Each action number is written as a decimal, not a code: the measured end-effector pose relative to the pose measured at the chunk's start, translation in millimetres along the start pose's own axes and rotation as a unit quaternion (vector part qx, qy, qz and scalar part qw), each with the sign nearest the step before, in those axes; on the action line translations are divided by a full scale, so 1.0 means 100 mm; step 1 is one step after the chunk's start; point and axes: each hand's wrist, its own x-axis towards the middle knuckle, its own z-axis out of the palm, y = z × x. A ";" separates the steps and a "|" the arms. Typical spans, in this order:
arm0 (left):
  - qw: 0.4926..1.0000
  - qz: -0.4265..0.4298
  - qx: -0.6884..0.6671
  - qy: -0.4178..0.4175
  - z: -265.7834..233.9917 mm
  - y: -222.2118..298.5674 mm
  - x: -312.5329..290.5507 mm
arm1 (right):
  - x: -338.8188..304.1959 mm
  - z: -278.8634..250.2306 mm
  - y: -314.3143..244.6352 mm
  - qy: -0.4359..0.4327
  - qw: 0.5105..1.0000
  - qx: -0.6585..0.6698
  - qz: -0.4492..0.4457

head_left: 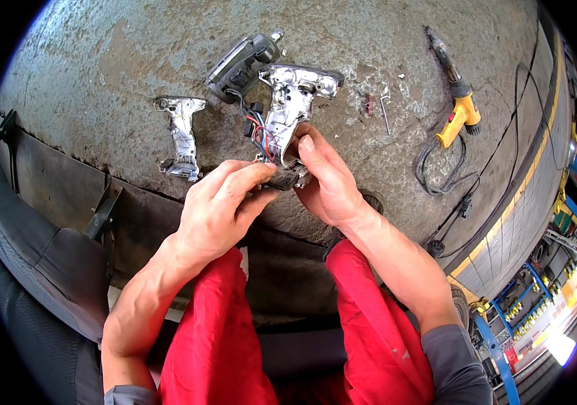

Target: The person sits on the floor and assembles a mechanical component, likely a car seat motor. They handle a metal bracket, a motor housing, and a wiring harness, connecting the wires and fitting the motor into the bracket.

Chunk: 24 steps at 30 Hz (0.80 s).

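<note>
My right hand is closed around the handle of a silver-coated power tool housing half, its inside facing up. At the handle's lower end, the fingers of my left hand pinch a black connector block. Red, blue and black wires run along the handle's left side, up toward a dark tool head with a square metal drive. That head lies on the concrete just behind the housing. Further left rests a second silver housing half, apart from both hands. My fingers partly hide the connector block.
An L-shaped metal key and a small reddish-brown part lie to the right. Beyond them is a yellow hot-air gun with a coiled black cord. A dark padded seat stands at left; blue racking is at lower right.
</note>
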 end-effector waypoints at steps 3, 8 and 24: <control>0.999 -0.034 -0.019 -0.008 -0.02 0.02 -0.01 | 0.00 -0.01 0.00 0.004 1.000 0.022 0.010; 0.996 -0.079 -0.049 0.016 0.01 0.03 -0.01 | 0.00 -0.01 0.02 0.005 0.999 0.032 0.010; 0.930 -0.325 -0.172 0.018 0.07 -0.07 -0.12 | 0.03 -0.07 -0.01 -0.025 0.999 0.005 0.041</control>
